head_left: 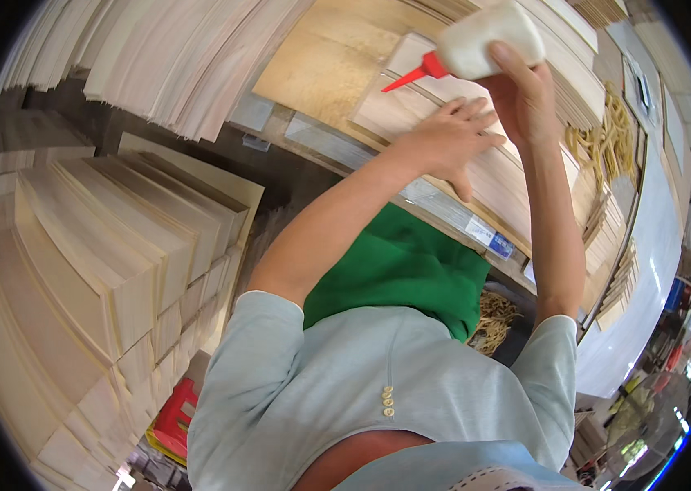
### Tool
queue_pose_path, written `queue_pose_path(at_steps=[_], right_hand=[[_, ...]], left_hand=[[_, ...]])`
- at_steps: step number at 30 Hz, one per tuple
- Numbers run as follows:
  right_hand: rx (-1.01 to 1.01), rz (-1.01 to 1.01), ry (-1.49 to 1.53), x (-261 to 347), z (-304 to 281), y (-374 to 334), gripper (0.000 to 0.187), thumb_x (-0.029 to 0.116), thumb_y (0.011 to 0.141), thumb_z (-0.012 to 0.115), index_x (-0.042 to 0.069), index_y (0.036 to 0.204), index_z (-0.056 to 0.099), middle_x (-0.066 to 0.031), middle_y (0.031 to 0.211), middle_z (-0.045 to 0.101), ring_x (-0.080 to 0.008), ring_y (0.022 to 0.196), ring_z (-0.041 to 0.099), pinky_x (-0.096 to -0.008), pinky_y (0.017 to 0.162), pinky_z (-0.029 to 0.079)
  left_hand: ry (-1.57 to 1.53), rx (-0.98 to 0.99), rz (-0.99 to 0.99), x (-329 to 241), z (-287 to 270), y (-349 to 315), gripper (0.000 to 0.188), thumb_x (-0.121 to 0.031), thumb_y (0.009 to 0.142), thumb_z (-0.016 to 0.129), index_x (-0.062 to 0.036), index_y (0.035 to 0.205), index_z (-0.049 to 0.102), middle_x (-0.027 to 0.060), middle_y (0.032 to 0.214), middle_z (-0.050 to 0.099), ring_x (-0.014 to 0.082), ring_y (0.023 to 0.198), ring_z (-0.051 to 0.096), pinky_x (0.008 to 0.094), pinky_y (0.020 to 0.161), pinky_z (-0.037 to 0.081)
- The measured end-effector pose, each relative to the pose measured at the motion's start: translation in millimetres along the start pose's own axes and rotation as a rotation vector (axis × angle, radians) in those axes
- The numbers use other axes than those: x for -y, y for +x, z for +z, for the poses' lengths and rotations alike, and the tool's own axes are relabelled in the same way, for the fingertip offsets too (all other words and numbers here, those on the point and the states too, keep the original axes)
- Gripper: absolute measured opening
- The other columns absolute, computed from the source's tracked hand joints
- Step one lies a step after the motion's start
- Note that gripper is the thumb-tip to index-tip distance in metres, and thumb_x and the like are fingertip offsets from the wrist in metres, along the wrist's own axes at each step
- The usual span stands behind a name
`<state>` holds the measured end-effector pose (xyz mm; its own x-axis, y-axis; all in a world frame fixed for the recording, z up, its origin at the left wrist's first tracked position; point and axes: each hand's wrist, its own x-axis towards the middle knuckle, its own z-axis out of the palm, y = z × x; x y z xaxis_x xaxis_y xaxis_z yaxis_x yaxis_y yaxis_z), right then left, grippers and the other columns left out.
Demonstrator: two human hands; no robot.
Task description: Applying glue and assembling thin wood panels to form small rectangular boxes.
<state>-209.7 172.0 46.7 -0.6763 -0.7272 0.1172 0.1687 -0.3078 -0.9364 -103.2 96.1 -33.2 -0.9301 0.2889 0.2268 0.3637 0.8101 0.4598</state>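
My right hand (525, 94) is wrapped round a white squeeze bottle (484, 41), tipped on its side above the workbench. Its red pointed nozzle (412, 75) aims left and slightly down, looking like a glue bottle's. Below it, my left hand (456, 143) lies flat with fingers spread on pale wooden boards (399, 119). These boards lie side by side near the bench's front edge. A larger yellowish plywood sheet (325, 53) lies to their left, partly under them. Whether any glue is on the wood cannot be made out.
Tall stacks of wooden panels (92, 245) stand at my left, with more bundles (170, 61) at the far left. Tan rubber bands (607, 139) hang at the right, near small wood pieces (619, 282). A grey tabletop (632, 315) extends along the right; green cloth (399, 262) covers my lap.
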Motion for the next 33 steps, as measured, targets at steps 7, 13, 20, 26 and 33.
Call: queue_pose_path(at_steps=[7,13,20,26,33], right_hand=[[0.214,0.161,-0.229,-30,37,34,0.05,0.026,0.083,0.07,-0.002,0.121,0.053,-0.0119,0.111,0.061,-0.0221,0.103,0.061,-0.0404,0.091,0.05],[0.245,0.198,-0.313,-34,47,31,0.052,0.026,0.082,0.071,0.001,0.124,0.051,-0.0113,0.11,0.062,-0.0218,0.101,0.062,-0.0387,0.09,0.05],[0.255,0.221,-0.263,-29,58,33,0.061,0.007,0.074,0.076,-0.001,0.128,0.049,-0.0089,0.113,0.062,-0.018,0.105,0.057,-0.0336,0.097,0.042],[0.226,0.154,-0.351,-21,54,42,0.064,0.009,0.072,0.078,0.0,0.128,0.049,-0.0079,0.113,0.062,-0.0175,0.105,0.057,-0.0329,0.093,0.046],[0.196,0.101,-0.33,-15,38,54,0.062,0.014,0.075,0.076,0.001,0.13,0.049,-0.0083,0.113,0.062,-0.0179,0.102,0.059,-0.0324,0.088,0.049]], left_hand=[[-0.064,0.05,-0.068,-1,-2,-4,0.097,-0.045,0.049,0.083,-0.0119,0.133,0.049,0.0124,0.138,0.045,0.0284,0.136,0.03,0.0469,0.115,0.015],[-0.091,0.094,-0.074,-2,-6,-3,0.095,-0.042,0.052,0.083,-0.0097,0.134,0.048,0.0132,0.139,0.045,0.0295,0.137,0.028,0.0473,0.115,0.014],[-0.094,0.083,-0.077,-2,-6,-4,0.092,-0.04,0.055,0.082,-0.0096,0.134,0.048,0.0134,0.14,0.044,0.03,0.137,0.028,0.048,0.114,0.015],[-0.082,0.124,-0.098,-2,-6,-1,0.091,-0.041,0.056,0.082,-0.0139,0.135,0.047,0.0124,0.141,0.042,0.0306,0.138,0.027,0.0475,0.114,0.016],[-0.029,0.116,-0.098,-3,-5,0,0.098,-0.043,0.055,0.081,-0.0161,0.14,0.041,0.0136,0.15,0.028,0.032,0.143,0.015,0.048,0.117,0.011]])
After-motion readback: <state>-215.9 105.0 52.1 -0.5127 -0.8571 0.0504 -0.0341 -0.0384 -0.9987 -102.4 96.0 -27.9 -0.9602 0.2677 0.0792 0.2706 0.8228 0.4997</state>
